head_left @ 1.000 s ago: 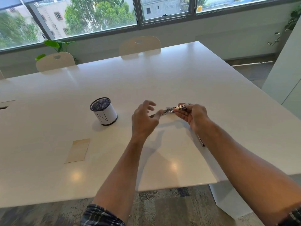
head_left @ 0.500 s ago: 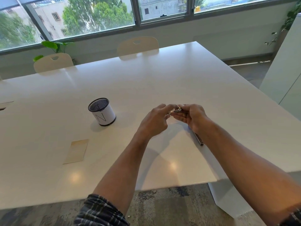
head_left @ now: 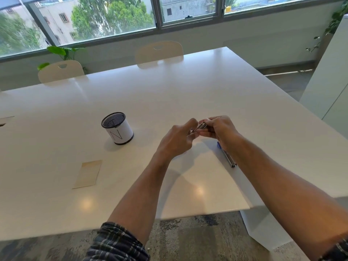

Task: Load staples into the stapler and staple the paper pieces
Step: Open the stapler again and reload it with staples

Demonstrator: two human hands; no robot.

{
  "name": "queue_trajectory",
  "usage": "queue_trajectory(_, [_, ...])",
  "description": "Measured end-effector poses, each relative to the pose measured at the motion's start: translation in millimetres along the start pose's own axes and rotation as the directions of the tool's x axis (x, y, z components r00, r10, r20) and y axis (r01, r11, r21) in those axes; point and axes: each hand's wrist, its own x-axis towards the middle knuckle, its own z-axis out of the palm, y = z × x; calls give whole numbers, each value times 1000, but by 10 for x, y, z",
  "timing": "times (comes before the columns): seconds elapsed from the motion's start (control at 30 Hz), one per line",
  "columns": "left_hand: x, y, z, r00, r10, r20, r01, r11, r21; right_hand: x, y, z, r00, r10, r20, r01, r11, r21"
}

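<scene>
My right hand grips a small metal stapler just above the white table. My left hand meets it from the left, its thumb and fingertips pinching the stapler's left end; the hands hide what sits between those fingers. A thin metal rail with a blue end lies on the table, partly under my right forearm. A tan paper piece lies flat at the near left, well away from both hands.
A white mesh-topped pen cup marked N stands left of my hands. Two pale chairs are tucked in at the far edge. The table's near edge runs just below my forearms, and a white cabinet stands at the right.
My left hand went from spread open beside the stapler to pinching its left end. Both hands have stayed over the same spot on the table.
</scene>
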Motion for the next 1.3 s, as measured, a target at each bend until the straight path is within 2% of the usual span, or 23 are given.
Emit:
queue_trajectory(0.2, [-61, -44, 60, 994, -71, -78, 61, 991, -121, -14, -46, 46, 997, -75, -9, 74, 990, -119])
queue_trajectory(0.33, [-76, -84, 81, 971, -223, -87, 184, 929, -323, -10, -94, 71, 989, -142, -39, 131, 970, -205])
queue_trajectory(0.43, [-98, -130, 72, 943, -332, 5, 291, 819, -494, -5, -119, 73, 974, -225, -38, 198, 915, -351])
queue_trajectory(0.53, [-101, -144, 46, 923, -363, 125, 369, 745, -555, -8, -129, 81, 965, -262, 2, 234, 860, -454])
queue_trajectory(0.67, [-104, -132, -42, 886, -393, 247, 454, 620, -640, -6, -156, 11, 965, -227, 132, 261, 887, -381])
queue_trajectory(0.77, [-131, -129, -113, 881, -382, 281, 466, 586, -663, 7, -188, -150, 957, -144, 253, 213, 940, -267])
queue_trajectory(0.83, [-153, -123, -132, 900, -353, 255, 431, 639, -637, 5, -199, -276, 943, -84, 322, 170, 953, -250])
queue_trajectory(0.9, [-171, -111, -133, 928, -308, 209, 372, 758, -536, 5, -188, -372, 921, -52, 387, 187, 928, -322])
queue_trajectory(0.97, [-178, -84, -109, 954, -253, 164, 297, 877, -378, 4, -160, -426, 909, -50, 414, 279, 810, -515])
queue_trajectory(1.03, [-184, -52, -51, 972, -186, 147, 217, 946, -241, -4, -113, -440, 909, -53, 413, 343, 657, -671])
queue_trajectory(1.2, [-221, 7, 50, 992, 9, 128, -5, 999, -33, -47, -5, -424, 874, -210, 437, 475, 553, -685])
queue_trajectory(1.3, [-250, 12, 56, 991, 59, 124, -68, 995, 70, -42, 33, -412, 835, -270, 479, 549, 457, -700])
